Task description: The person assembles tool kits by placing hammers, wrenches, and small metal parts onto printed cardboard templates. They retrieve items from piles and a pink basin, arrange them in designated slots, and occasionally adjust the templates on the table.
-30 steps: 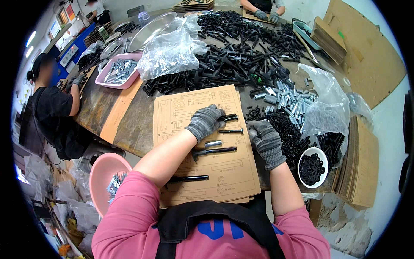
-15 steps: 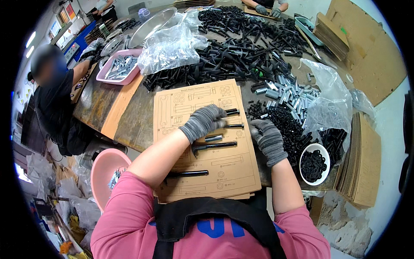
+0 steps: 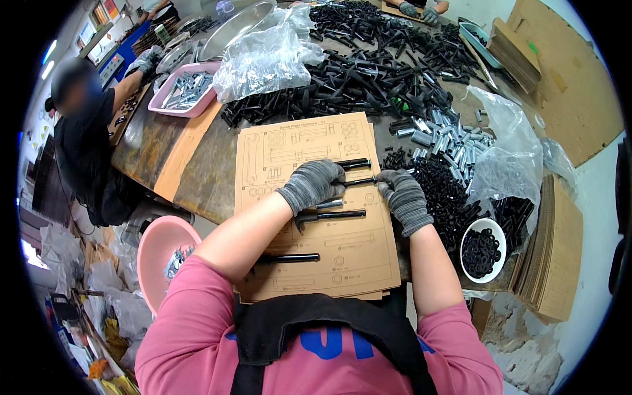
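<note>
Both my hands wear grey knitted gloves and work over a brown cardboard sheet printed with outline drawings of hardware. My left hand is closed round the left part of a thin black bolt. At the bolt's right end, the fingers of my right hand are pinched together; any small part between them is hidden. Short black rods lie just beyond the bolt. Nearer me are a silver tube, partly covered by my left hand, a black hooked bar and a black rod.
Black metal parts are heaped beyond the sheet. To the right lie silver tubes, small black bolts and a white bowl of black rings. Pink basins and cardboard stacks flank me. A co-worker sits left.
My right hand has moved up and left from the sheet's edge to the bolt's end, its fingers now drawn together. The bolt has tilted slightly, its right end raised.
</note>
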